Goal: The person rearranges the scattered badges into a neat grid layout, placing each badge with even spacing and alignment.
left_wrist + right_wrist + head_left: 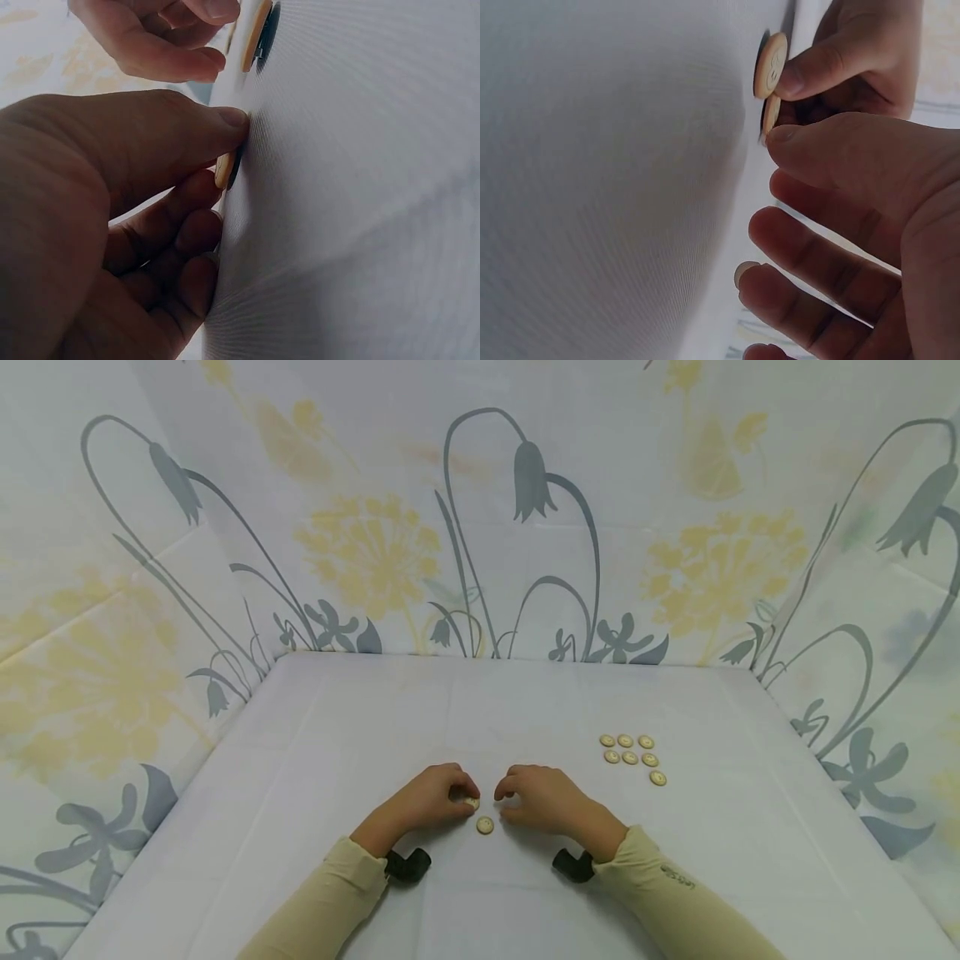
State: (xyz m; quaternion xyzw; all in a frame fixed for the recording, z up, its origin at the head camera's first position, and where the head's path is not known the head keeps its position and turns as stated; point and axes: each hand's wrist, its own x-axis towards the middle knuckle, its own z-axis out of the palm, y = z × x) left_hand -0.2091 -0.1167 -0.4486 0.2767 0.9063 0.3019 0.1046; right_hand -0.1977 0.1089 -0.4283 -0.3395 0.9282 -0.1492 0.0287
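Observation:
Near the front middle of the white table, my left hand [431, 797] pinches a small round wooden disc [472, 803] by its edge, thumb and fingertips at the surface. In the left wrist view, that disc [223, 171] shows partly below the thumb. A second wooden disc [485, 825] lies flat between the hands, just nearer the front; marks show on its face in the right wrist view [771, 66]. My right hand [546, 797] hovers just right of both discs, fingers loosely bent, holding nothing.
Several matching discs [630, 758] lie at the right in two short rows, with one more disc [657, 777] below the right end. The white cloth-covered table [375, 710] meets flower-patterned hangings [480, 527] at the back and sides. Black wrist devices [408, 866] sit under both wrists.

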